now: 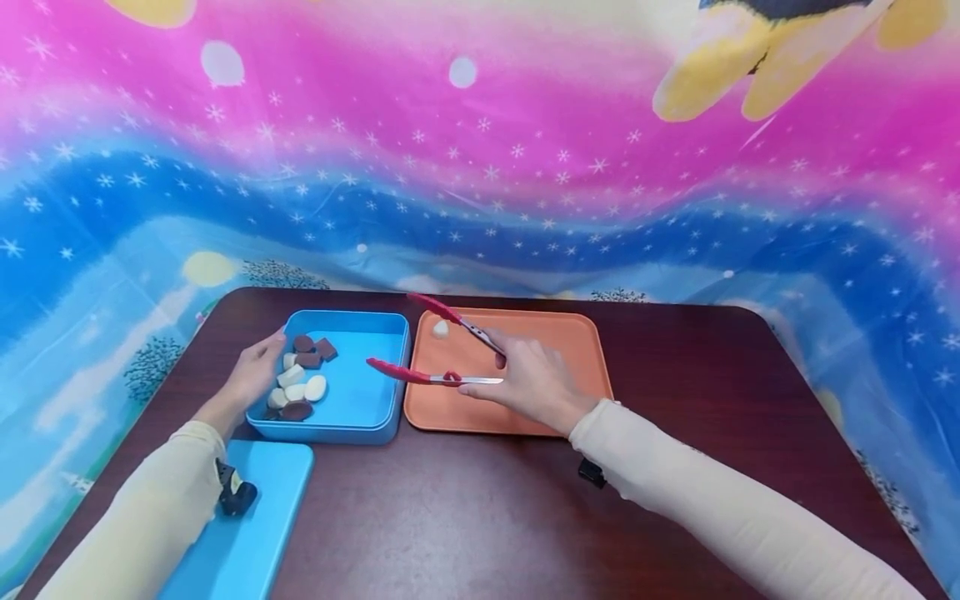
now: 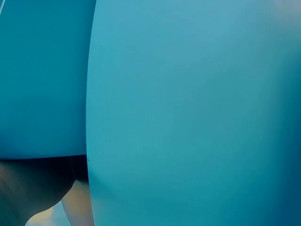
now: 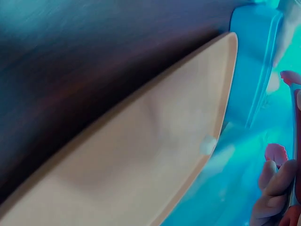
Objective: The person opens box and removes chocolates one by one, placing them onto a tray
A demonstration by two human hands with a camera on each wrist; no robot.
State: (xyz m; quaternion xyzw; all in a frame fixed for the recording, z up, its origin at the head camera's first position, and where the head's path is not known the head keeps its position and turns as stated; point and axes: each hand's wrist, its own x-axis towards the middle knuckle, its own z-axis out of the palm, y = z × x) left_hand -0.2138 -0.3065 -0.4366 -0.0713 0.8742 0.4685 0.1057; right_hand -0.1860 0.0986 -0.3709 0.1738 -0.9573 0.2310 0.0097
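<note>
My right hand (image 1: 536, 379) grips metal tongs with red tips (image 1: 397, 369) above the orange tray (image 1: 517, 417). The tong arms stand wide apart with nothing between them; their tips point left, the lower one over the blue box (image 1: 386, 421). Thumb and fingers of my left hand (image 1: 251, 371) hold the box's left wall at the rim. Several brown pieces (image 1: 297, 410) and white pieces (image 1: 315, 387), like chocolates, lie in the box's left half. One small white piece (image 1: 440, 329) sits in the tray's far left corner, also visible in the right wrist view.
The blue lid (image 1: 251, 542) lies flat in front of the box, under my left forearm. Box and tray stand side by side toward the back of the dark wooden table (image 1: 420, 517). A patterned cloth (image 1: 487, 175) hangs behind the table and along its sides.
</note>
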